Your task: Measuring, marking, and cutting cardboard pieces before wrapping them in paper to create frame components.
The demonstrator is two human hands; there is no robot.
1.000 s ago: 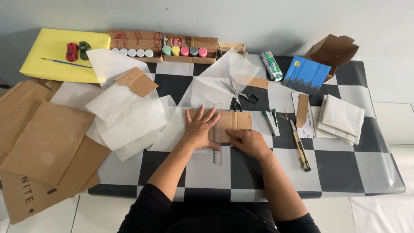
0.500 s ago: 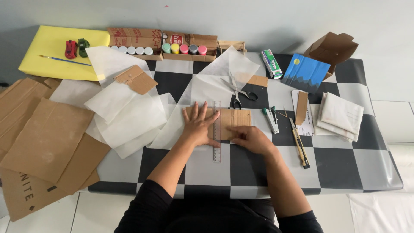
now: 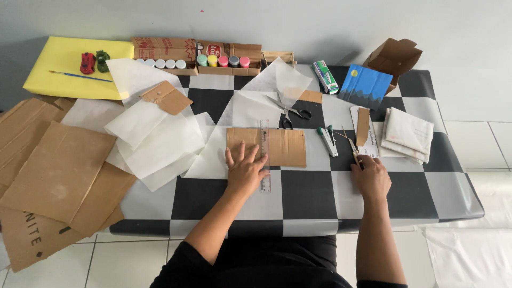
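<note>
My left hand (image 3: 245,169) lies flat, fingers spread, on a clear ruler (image 3: 265,154) laid across a brown cardboard rectangle (image 3: 281,147) at the middle of the checkered table (image 3: 304,194). My right hand (image 3: 370,177) is off to the right, its fingers closing around the near end of a thin brown stick-like tool (image 3: 351,145). Whether the tool is lifted off the table I cannot tell.
Scissors (image 3: 290,113) and a green-and-white cutter (image 3: 325,140) lie just beyond the cardboard. White paper sheets (image 3: 157,136) and big cardboard sheets (image 3: 50,165) cover the left. Paint pots (image 3: 223,61), a yellow board (image 3: 69,66), a blue painted card (image 3: 365,86), an open box (image 3: 396,55) and folded cloths (image 3: 408,134) stand farther off.
My right hand left the cardboard piece and moved right to the thin tool. My left hand stayed pressing on the ruler and cardboard.
</note>
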